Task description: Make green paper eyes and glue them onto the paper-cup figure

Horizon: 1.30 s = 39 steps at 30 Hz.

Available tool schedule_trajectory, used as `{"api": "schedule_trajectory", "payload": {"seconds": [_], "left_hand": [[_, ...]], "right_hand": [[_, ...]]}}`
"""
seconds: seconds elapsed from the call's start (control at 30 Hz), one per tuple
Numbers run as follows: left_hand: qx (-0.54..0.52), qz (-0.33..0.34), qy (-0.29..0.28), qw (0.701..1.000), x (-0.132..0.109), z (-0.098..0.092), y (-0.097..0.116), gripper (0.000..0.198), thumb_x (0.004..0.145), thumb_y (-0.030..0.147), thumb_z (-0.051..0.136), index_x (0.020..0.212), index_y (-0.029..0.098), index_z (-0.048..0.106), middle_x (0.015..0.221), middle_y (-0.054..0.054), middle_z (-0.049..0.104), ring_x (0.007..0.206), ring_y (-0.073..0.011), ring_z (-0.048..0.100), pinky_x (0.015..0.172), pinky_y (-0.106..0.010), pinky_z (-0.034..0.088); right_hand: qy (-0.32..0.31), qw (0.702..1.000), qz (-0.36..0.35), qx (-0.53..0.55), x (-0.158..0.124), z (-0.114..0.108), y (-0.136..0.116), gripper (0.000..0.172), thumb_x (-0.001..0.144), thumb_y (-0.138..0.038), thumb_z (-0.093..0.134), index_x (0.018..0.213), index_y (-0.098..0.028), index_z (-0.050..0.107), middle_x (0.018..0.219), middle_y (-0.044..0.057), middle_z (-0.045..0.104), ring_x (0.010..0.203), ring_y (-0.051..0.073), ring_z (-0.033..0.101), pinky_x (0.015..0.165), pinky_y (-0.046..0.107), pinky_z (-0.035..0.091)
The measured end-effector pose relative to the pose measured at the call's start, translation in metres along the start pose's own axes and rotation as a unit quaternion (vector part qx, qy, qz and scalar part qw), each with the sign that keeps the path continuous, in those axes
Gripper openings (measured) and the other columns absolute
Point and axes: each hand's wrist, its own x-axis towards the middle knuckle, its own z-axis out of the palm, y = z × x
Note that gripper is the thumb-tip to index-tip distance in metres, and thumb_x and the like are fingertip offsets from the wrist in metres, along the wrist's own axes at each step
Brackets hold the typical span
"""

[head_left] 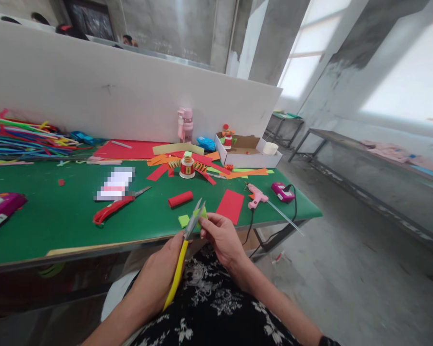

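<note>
Head view: looks mid-snip, green paper [204,213] over the table's [72,235] front edge.
Left hand [162,266] is wrapped round the scissors [181,262], right hand [218,235] pinches the paper at the blades. One green square [184,221] sits nearby; this piece probably isn't finished. Gold mark on the cup [187,169]: too tiny to read.

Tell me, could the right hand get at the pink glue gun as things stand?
Probably yes: nothing upright stands between the right hand and the pink glue gun; the red sheet nearby lies flat. The hand would likely need to let go of the green paper it pinches first.
</note>
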Motion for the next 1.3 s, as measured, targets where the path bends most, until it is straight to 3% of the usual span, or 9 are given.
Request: {"api": "schedule_trajectory", "payload": {"seconds": [0.2, 0.67, 0.9, 1.3], "left_hand": [[-0.005, 0.02, 0.004, 1.0, -0.001, 0.0, -0.003, 0.052, 0.089, 0.019, 0.036, 0.141, 0.017, 0.039, 0.134, -0.017, 0.062, 0.113, -0.0287, 0.067, 0.089, -0.035, 0.05], [0.04, -0.001, -0.039, 0.998, -0.005, -0.006, -0.002, 0.053, 0.085, 0.019, 0.036, 0.139, 0.019, 0.039, 0.126, -0.018, 0.065, 0.104, -0.0343, 0.069, 0.082, -0.041, 0.051], [0.054, 0.005, -0.034, 0.998, -0.005, -0.004, -0.006, 0.053, 0.086, 0.02, 0.036, 0.14, 0.021, 0.039, 0.135, -0.019, 0.061, 0.11, -0.0343, 0.067, 0.085, -0.041, 0.051], [0.052, 0.007, -0.029, 0.998, -0.01, -0.006, -0.007, 0.053, 0.086, 0.018, 0.037, 0.139, 0.022, 0.042, 0.13, -0.016, 0.064, 0.11, -0.0325, 0.068, 0.088, -0.041, 0.051]], "right_hand": [[-0.002, 1.0, -0.004, -0.004, 0.0, -0.001, 0.001, 0.035, 0.061, -0.046, 0.087, 0.067, -0.016, 0.07, 0.052, -0.005, 0.056, 0.049, 0.006, 0.045, 0.05, 0.021, 0.032], [0.012, 1.0, 0.006, 0.007, 0.0, -0.002, 0.0, 0.036, 0.057, -0.045, 0.088, 0.072, -0.016, 0.075, 0.052, -0.005, 0.058, 0.048, 0.006, 0.046, 0.049, 0.02, 0.034], [0.019, 1.0, 0.009, 0.017, 0.0, -0.003, 0.0, 0.036, 0.055, -0.045, 0.089, 0.072, -0.016, 0.076, 0.053, -0.004, 0.059, 0.048, 0.006, 0.045, 0.048, 0.02, 0.034], [0.019, 1.0, 0.009, 0.019, -0.001, -0.005, 0.002, 0.038, 0.055, -0.047, 0.089, 0.074, -0.017, 0.075, 0.052, -0.005, 0.056, 0.048, 0.006, 0.045, 0.047, 0.019, 0.036]]}}
